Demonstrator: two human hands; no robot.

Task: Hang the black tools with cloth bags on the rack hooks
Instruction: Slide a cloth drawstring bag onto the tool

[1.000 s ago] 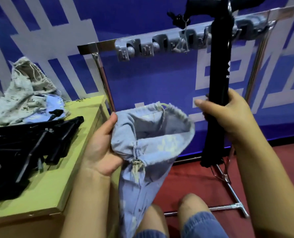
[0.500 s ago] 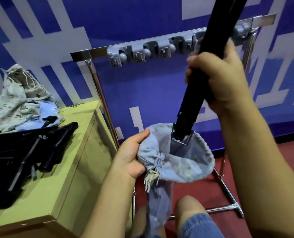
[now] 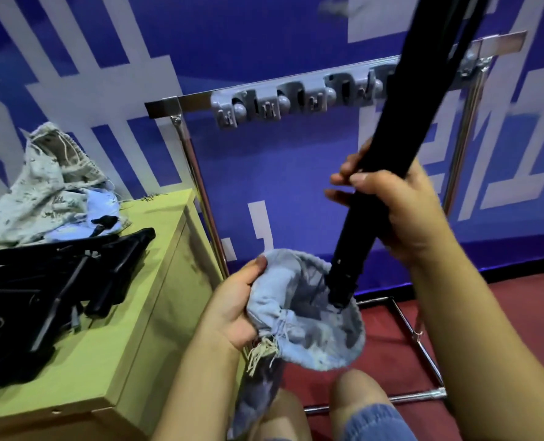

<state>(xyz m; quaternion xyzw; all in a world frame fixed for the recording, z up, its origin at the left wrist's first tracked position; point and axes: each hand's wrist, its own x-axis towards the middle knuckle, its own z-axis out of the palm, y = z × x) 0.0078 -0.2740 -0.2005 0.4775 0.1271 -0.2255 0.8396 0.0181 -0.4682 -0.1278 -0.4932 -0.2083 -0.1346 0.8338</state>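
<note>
Nearest, the person's bare knees [image 3: 356, 396] show at the bottom edge, above the red floor [image 3: 518, 313]. Just above them the left hand [image 3: 232, 310] makes a clenched grip on the rim of a pale blue cloth bag [image 3: 321, 338], thumb on top, holding its mouth wide; the rest of the bag hangs down between the knees. The lower end of a long black tool [image 3: 388, 173] sits inside that mouth, tilted up to the right. The right hand [image 3: 404, 211] wraps its grip around the tool's shaft, higher up. To the left, a yellow-green surface [image 3: 105, 361] carries more black tools [image 3: 51, 281] and, farther back, a heap of light cloth bags [image 3: 41, 192]. Beyond stands the chrome rack [image 3: 194, 167], its grey hooks [image 3: 283, 103] bare, partly crossed by the held tool. Farthest is the blue-and-white wall [image 3: 264, 33].
</note>
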